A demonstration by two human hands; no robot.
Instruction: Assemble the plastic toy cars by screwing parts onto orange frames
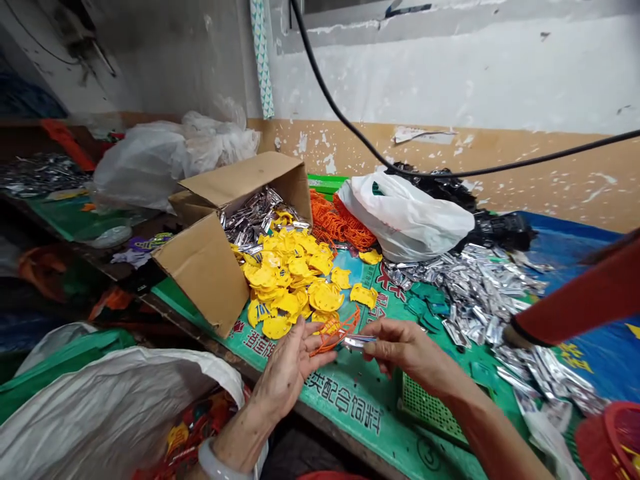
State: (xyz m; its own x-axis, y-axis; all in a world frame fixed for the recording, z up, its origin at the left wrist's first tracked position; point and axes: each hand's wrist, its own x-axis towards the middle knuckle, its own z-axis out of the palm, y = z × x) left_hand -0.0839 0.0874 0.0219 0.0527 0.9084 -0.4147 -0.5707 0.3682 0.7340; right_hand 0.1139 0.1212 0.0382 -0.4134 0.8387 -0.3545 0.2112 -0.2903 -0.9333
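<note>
Palm up over the table's near edge, my left hand (293,360) has a small orange net (345,328) caught at its fingers. My right hand (400,343) pinches a flat, shiny silver strip (357,341) between thumb and fingers. The strip's left end meets the net, close to my left fingertips. Just beyond both hands lies a heap of yellow plastic pieces (285,267), spilling out of a tipped cardboard box (210,273). Dark silver strips (257,212) fill the back of that box.
A pile of silver strips (480,287) covers the right side, with green pieces (427,303) beside it. Behind are orange nets (333,220) and a white plastic bag (405,213). A green basket (430,407) sits below my right forearm. Another person's red sleeve (590,300) reaches in from the right.
</note>
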